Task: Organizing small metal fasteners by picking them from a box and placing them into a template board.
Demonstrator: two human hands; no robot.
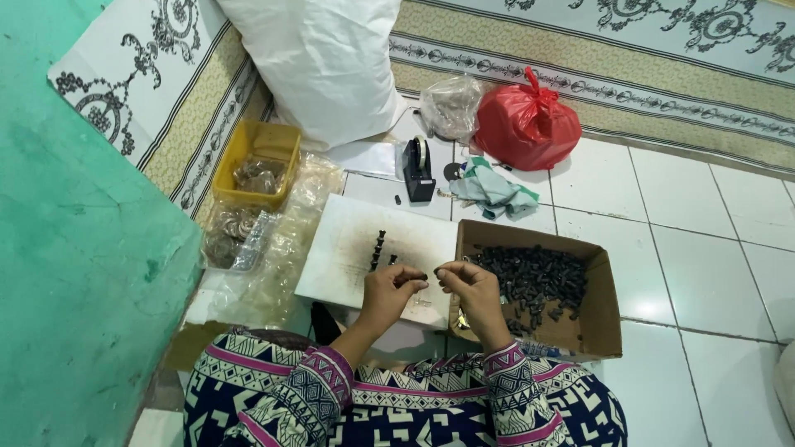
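Left hand [389, 291]: forearm rising from the patterned sleeve [315, 389], wrist bent, fingers curled inward, fingertips pinched on a small dark piece [422, 276]. Palm faces down and toward the other hand.

Right hand [474, 290]: forearm angled up from the lap, fingers curled, thumb and forefinger pressed together on a small dark bit at the fingertips; whether it is the same piece as in the left hand cannot be told. The two sets of fingertips sit just apart, nearly meeting.

Small dark piece: held between the hands, above the near edge of the white board [348, 248]. Too small to give its long axis or which way it points.

Just beyond the grip, on the board: a short row of dark pieces [378, 246], the row running away from the person; a few more beside it.

Right of the grip: open cardboard box [600, 323] holding a heap of loose dark pieces [534, 277].

Left of the grip: clear plastic bags [273, 257]; beyond them a yellow tray [240, 157] with bagged items.

Well beyond the grip: black tape dispenser [419, 170], crumpled green cloth [495, 192], red plastic bag [526, 124], clear bag [451, 106], large white sack [323, 62].

Underfoot: white tiled floor [687, 248]; patterned mat [580, 58] at the far side.
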